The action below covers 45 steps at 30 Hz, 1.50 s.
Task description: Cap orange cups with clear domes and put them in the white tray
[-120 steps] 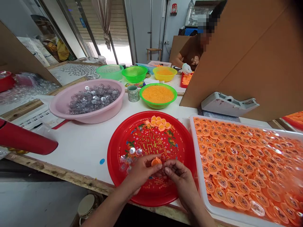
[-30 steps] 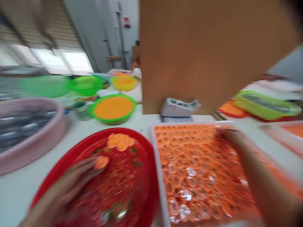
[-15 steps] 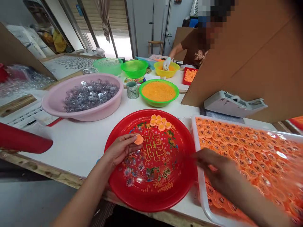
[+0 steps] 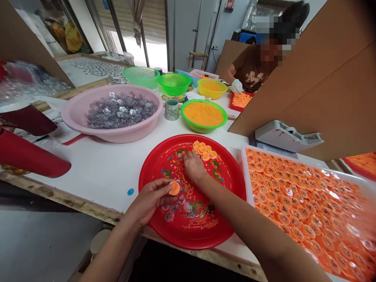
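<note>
Between the thumb and fingers of my left hand (image 4: 152, 197) is a small round orange plastic cap (image 4: 174, 188), held over the left part of the red tray (image 4: 192, 242). My right hand (image 4: 194, 167) reaches across the tray, its fingers pointing down and drawn together near the tray's floor. Whatever lies under those fingertips is hidden. Just beyond that hand, several more orange caps (image 4: 202, 149) sit in a cluster toward the tray's far edge. Clear plastic pieces (image 4: 179, 200) lie on the tray floor beside my left hand.
At right stands a white bin (image 4: 247, 176) of orange discs, behind it a tape dispenser (image 4: 286, 136) and a cardboard panel (image 4: 296, 90). Farther back are a pink basin (image 4: 129, 135), a mug (image 4: 172, 109) and a green bowl (image 4: 202, 127) of orange granules. A gloved co-worker (image 4: 249, 74) sits opposite.
My right hand has moved left from the white bin's edge into the red tray. The left hand still holds the orange cap. The co-worker's gloved hand went from the yellow bowl to a red tray.
</note>
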Tool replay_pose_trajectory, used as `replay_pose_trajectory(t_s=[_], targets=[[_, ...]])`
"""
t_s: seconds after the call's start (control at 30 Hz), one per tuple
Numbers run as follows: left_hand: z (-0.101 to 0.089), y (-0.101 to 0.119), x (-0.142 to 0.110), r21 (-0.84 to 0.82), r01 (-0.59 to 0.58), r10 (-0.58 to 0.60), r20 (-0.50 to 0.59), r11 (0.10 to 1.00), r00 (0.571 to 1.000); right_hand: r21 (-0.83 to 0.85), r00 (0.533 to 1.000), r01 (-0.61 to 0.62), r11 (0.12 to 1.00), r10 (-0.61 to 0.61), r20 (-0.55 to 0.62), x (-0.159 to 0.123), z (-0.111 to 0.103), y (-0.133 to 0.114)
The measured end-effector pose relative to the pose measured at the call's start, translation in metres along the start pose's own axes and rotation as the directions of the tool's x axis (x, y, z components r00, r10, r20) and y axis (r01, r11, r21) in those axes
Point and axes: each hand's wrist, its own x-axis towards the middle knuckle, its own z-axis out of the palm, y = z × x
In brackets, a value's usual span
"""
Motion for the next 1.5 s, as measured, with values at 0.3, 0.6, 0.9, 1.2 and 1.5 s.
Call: replay_pose_trajectory(t_s=[0.3,0.6,0.9,1.2,1.5], targets=[[0.012,-0.004,0.006,0.135,0.070,-0.081,0.078,0.988,0.994,-0.085,0.973,0.120,0.989,-0.100,0.209,-0.141,-0.021,0.002],[0.019,-0.012,-0.005,0.269,0.006,-0.059,0.190,0.963,0.980,-0.095,0.953,-0.267,0.959,0.277,0.121,-0.158,-0.034,0.027],[0.027,-0.020,-0.010,0.343,-0.092,0.056,0.112,0.935,0.992,0.089,0.924,-0.321,0.943,0.291,0.249,-0.167,-0.023,-0.032],[0.036,-0.029,-0.005,0.530,-0.231,0.180,0.147,0.816,0.973,0.294,0.957,-0.262,0.919,0.208,0.202,-0.175,-0.010,-0.005],[0.046,-0.049,-0.003,0.563,-0.254,0.181,0.183,0.786,0.966,0.418,0.959,-0.275,0.866,0.220,0.175,-0.148,-0.031,0.018]])
